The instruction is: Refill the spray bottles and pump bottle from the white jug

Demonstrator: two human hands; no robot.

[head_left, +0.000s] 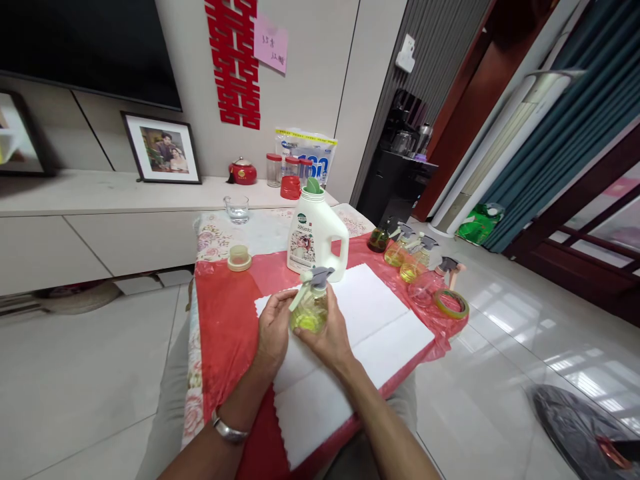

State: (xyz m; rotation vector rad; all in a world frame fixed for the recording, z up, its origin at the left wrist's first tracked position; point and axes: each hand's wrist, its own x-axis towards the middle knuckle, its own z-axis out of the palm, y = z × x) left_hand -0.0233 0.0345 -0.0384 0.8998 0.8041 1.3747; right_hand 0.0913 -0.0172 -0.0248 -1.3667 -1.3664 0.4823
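Between my two hands is a clear spray bottle point(311, 310) with a grey and pale-green trigger head and yellowish contents. My right hand point(334, 333) wraps its right side and base, thumb across the front. My left hand point(275, 327) curls against the bottle's left side, its fingertips partly hidden behind it. The bottle is held upright over a white scalloped-edge cloth point(380, 320). Just behind it stands a large white detergent jug point(317, 233) with a green spout and no cap on top. A pale cap point(239, 258) sits on the red plastic sheet point(220, 313) to the left.
Several more spray bottles point(397, 253) line the table's right side, with a tape roll point(451, 304) at the corner. A glass cup point(237, 209) stands at the back left. Behind, a cabinet point(140, 193) carries a framed photo point(163, 148), red-lidded jars point(273, 170) and a large pouch point(320, 150).
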